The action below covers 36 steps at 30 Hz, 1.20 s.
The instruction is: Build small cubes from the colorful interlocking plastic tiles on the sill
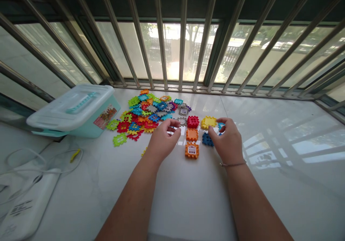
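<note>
My left hand [165,140] is over the white floor with its fingers curled and the thumb apart from them, holding nothing I can see. A grey window tile [182,121] lies just beyond its fingertips. At the right, my right hand [228,140] has thumb and forefinger at the edge of a yellow interlocking tile [208,122]. Dark blue tiles [207,139] lie below it, and a light blue tile [221,126] is partly hidden by the hand. Between my hands, a red tile stack [193,121], an orange tile [192,134] and an orange tile with white window [192,150] form a column.
A heap of colourful tiles [147,113] spreads at the back left beside a lidded turquoise box [78,111]. A white power strip [29,205] and cable [54,169] lie at the lower left. Metal bars [183,39] line the window behind.
</note>
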Tool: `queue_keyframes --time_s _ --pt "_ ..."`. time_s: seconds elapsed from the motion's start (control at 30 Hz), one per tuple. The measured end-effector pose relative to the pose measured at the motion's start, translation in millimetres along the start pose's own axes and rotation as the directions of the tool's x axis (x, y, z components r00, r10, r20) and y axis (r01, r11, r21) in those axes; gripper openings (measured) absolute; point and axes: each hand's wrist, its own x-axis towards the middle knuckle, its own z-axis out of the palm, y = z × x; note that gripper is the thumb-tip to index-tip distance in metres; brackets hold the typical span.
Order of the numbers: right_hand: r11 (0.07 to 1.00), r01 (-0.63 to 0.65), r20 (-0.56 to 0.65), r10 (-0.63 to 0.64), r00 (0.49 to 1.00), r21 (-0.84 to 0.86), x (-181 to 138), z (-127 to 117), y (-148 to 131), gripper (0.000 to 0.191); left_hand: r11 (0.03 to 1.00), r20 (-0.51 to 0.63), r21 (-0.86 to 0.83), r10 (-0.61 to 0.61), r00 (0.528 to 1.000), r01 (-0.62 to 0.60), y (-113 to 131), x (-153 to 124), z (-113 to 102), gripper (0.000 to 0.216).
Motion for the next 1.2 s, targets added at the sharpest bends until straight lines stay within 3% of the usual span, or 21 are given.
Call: queue_keyframes --time_s 0.1,0.2,0.5,0.97,1.2 --pt "0.999 0.017 0.013 -0.017 1.000 -0.045 6.0 11.0 11.1 0.034 0.967 -0.051 0.253 0.034 0.998 -0.020 -3.4 1.4 -3.3 0.014" --pt "0.996 0.020 0.045 -0.016 0.999 -0.085 9.8 18.8 16.1 0.035 0.930 -0.063 0.366 0.036 0.997 -0.011 -6.9 2.4 -7.3 0.013" --pt "0.995 -0.019 0.125 0.031 0.992 -0.097 13.1 23.9 17.2 0.035 0.888 -0.014 0.455 -0.060 0.998 0.060 -5.9 2.5 -10.7 0.013" --pt "0.994 -0.032 0.144 0.047 0.988 -0.100 13.3 24.9 21.1 0.037 0.757 -0.045 0.635 -0.164 0.985 0.155 -9.2 2.2 -29.3 0.027" --pt "0.994 -0.030 0.147 0.045 0.988 -0.104 13.3 25.1 21.6 0.039 0.738 -0.029 0.660 -0.165 0.986 0.143 -14.1 0.3 -32.8 0.032"
